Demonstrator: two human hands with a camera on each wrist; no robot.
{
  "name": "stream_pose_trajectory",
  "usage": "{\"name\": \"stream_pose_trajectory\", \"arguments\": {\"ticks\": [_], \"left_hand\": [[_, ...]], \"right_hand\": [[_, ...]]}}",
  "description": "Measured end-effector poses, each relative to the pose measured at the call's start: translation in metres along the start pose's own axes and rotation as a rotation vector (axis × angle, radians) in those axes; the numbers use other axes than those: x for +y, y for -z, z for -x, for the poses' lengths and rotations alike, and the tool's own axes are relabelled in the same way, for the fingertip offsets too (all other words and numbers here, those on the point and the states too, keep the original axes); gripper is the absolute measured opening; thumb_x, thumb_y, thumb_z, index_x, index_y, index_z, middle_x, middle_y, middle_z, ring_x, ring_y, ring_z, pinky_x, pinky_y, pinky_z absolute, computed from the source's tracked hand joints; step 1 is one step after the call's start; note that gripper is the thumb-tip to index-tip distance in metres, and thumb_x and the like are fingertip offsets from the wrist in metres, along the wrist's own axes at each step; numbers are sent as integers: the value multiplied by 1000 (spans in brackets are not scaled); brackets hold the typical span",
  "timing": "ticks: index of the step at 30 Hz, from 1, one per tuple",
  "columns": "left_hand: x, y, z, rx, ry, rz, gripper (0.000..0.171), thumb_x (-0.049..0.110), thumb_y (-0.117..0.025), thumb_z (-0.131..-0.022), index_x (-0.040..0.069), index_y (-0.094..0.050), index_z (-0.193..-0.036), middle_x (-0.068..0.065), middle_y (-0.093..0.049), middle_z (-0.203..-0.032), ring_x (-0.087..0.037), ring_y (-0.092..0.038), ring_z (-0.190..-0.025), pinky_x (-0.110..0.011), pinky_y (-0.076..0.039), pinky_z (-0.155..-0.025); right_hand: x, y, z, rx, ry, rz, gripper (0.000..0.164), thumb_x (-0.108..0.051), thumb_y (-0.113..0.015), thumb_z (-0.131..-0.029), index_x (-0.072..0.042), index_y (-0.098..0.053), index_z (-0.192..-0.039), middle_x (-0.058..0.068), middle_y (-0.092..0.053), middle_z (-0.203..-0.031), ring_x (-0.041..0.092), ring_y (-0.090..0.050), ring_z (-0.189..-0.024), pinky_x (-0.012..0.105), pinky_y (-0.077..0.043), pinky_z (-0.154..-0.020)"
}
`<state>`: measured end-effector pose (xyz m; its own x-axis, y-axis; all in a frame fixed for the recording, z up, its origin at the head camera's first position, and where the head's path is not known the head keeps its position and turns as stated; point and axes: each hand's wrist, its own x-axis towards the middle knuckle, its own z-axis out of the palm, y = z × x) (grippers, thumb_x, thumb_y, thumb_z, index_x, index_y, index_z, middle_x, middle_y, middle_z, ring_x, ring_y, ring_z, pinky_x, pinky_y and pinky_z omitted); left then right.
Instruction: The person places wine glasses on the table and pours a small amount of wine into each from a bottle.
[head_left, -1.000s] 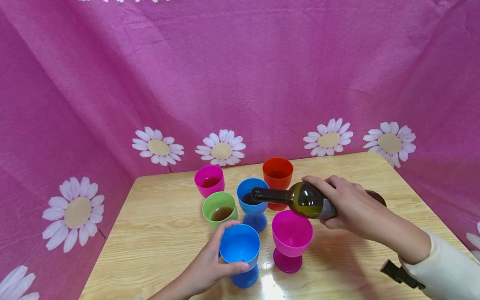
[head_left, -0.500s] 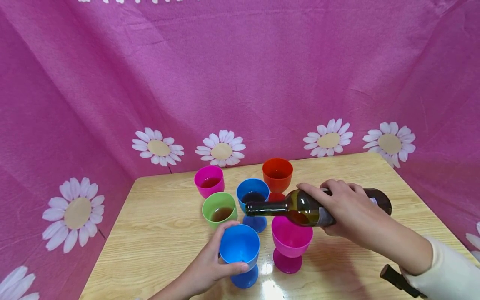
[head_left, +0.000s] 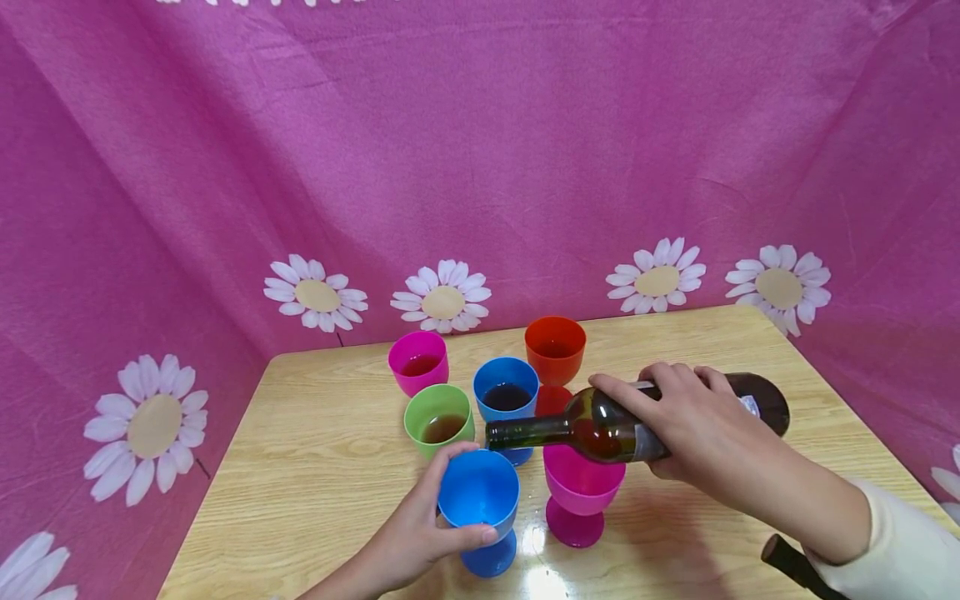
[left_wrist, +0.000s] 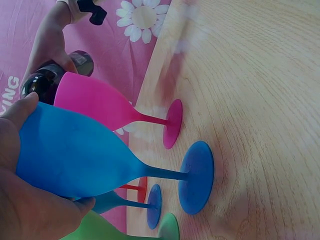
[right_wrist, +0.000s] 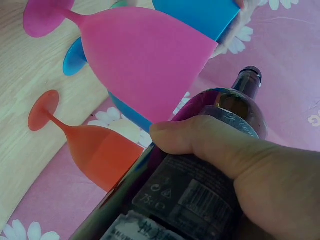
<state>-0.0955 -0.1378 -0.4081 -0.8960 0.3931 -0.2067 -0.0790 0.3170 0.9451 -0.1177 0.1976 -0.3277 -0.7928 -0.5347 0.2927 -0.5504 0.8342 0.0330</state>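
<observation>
My left hand (head_left: 427,525) grips the bowl of the near blue goblet (head_left: 487,496), which stands upright; only a small drop shows at its bottom. My right hand (head_left: 697,417) holds a dark wine bottle (head_left: 611,425) tipped nearly level, its neck pointing left. The mouth of the bottle overlaps the far rim of that blue goblet in the head view. Below the bottle stands a pink goblet (head_left: 577,525) with no liquid showing. Behind it, a second blue goblet (head_left: 506,375) holds dark liquid. In the right wrist view my thumb (right_wrist: 195,135) lies across the bottle's label.
A green goblet (head_left: 438,408), a far pink goblet (head_left: 417,362) and an orange-red goblet (head_left: 555,346) hold dark liquid. All stand close together on the wooden table (head_left: 322,467). A pink flowered cloth (head_left: 480,167) hangs behind and beside the table.
My right hand has brought the bottle nearer and slightly right, its mouth moving from over the middle blue goblet to the near one's far rim. The left hand and goblets have stayed put.
</observation>
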Motion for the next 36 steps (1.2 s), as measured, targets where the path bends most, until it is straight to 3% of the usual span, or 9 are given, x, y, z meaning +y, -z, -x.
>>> {"name": "stream_pose_trajectory", "arguments": {"ticks": [16, 36], "left_hand": [[1, 0, 1, -9, -1, 4, 86, 37, -85, -84, 31, -34, -153, -18, -35, -156, -54, -36, -140, -58, -58, -88], [0, 0, 1, -13, 3, 21, 84, 36, -85, -85, 34, -35, -152, -17, -35, -156, -53, -36, -140, -58, -58, -90]], "right_hand": [[-7, 4, 5, 2, 34, 64, 107, -25, -104, -54, -37, -51, -146, 10, -62, -106, 28, -59, -102, 62, -49, -84], [-14, 8, 6, -21, 44, 127, 110, -29, -105, -51, -36, -52, -147, 14, -63, -109, 32, -59, -103, 63, -48, -88]]}}
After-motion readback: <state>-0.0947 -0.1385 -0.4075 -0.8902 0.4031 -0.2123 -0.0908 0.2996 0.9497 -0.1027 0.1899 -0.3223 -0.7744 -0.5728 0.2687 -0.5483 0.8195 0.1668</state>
